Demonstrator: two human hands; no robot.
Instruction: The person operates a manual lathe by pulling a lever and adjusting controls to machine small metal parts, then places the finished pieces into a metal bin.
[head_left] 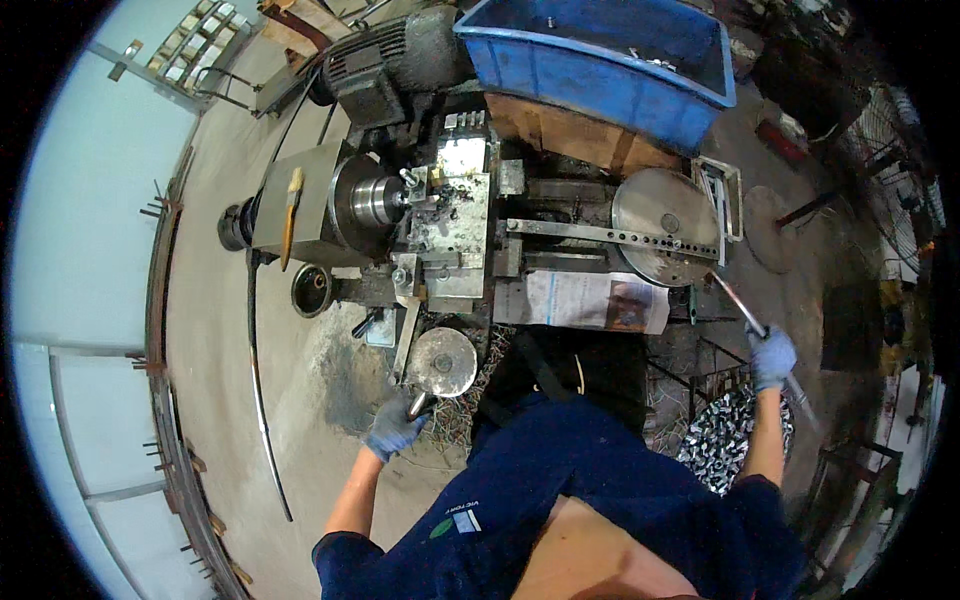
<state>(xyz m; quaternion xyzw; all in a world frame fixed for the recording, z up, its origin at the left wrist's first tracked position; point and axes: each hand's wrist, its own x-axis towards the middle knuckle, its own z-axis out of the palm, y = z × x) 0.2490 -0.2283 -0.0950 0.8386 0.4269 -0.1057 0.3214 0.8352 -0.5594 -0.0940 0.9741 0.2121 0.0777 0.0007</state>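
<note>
Two gloved hands work at a lathe, each with its fingers curled around something. At seven o'clock of the view, the left hand (393,430) has its fingers drawn in around the short crank handle (418,404) of a round metal handwheel (443,362), which sits at one o'clock from that hand. Between three and four o'clock, the right hand (772,358) is closed around a long metal rod (738,303), which slants from ten toward five o'clock. The rod's upper end is near the rim of a large metal disc (645,200), at eleven o'clock from the right hand; I cannot tell whether they join. A perforated flat bar (570,230) lies across the disc.

At ten o'clock stands the headstock (295,225), with a wooden-handled brush (289,230) lying on top. On its three o'clock side, the chuck (345,205) carries a stepped, shiny metal workpiece (376,201), just beside the tool slide (450,230). An electric motor (400,60) sits at eleven o'clock, a blue crate (590,75) at one. A printed paper sheet (580,298) lies at seven from the disc; shiny metal pieces (715,440) are heaped at seven from the right hand.
</note>
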